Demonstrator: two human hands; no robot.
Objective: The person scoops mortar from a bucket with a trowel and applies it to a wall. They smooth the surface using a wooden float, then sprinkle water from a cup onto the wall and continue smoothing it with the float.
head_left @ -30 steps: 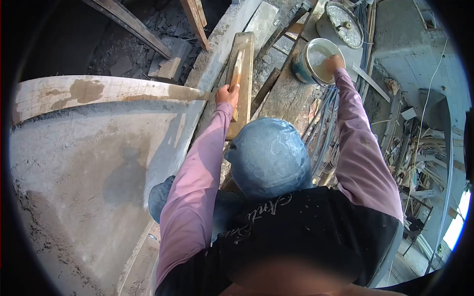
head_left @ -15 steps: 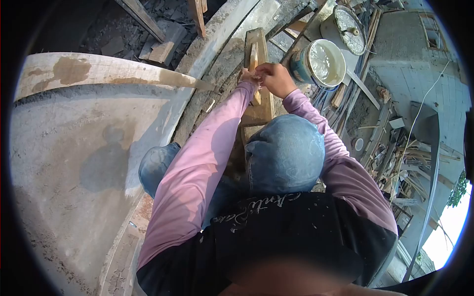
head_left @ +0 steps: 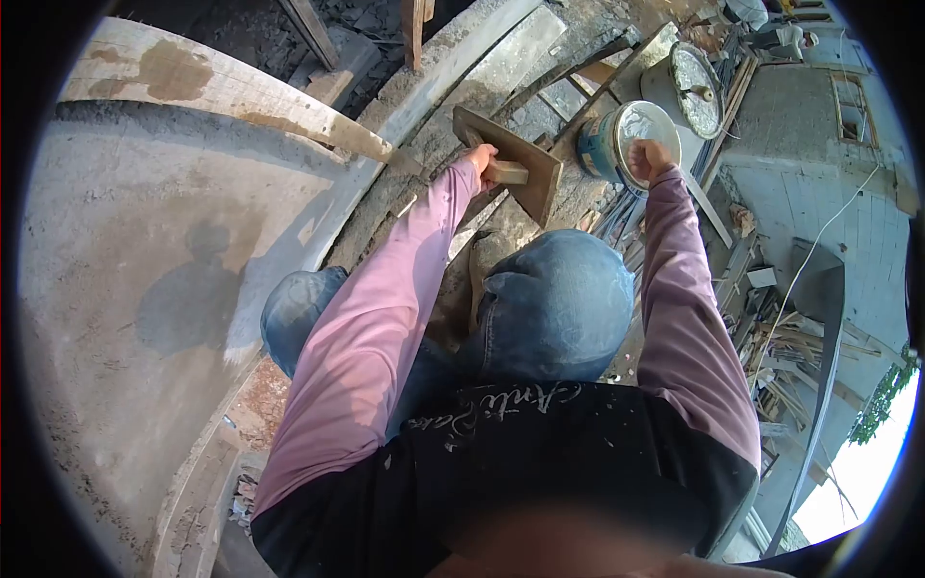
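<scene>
My left hand is wrapped round the end of the wooden handle of a plastering float. The float is held tilted above the rubble, and its handle faces me. Over the near rim of a white bucket is my right hand, its fingers curled into a fist. Whatever that fist may hold is hidden. Wet, pale grey-white material shows inside the bucket.
A second bucket with grey contents stands just behind. On the left, a curved board borders a plastered surface. Scrap timber lies to the right. Another person is far off at the upper right.
My hands were together at the float; now they are apart. The right hand has moved right to the bucket, while the left keeps the float, which has turned and lifted.
</scene>
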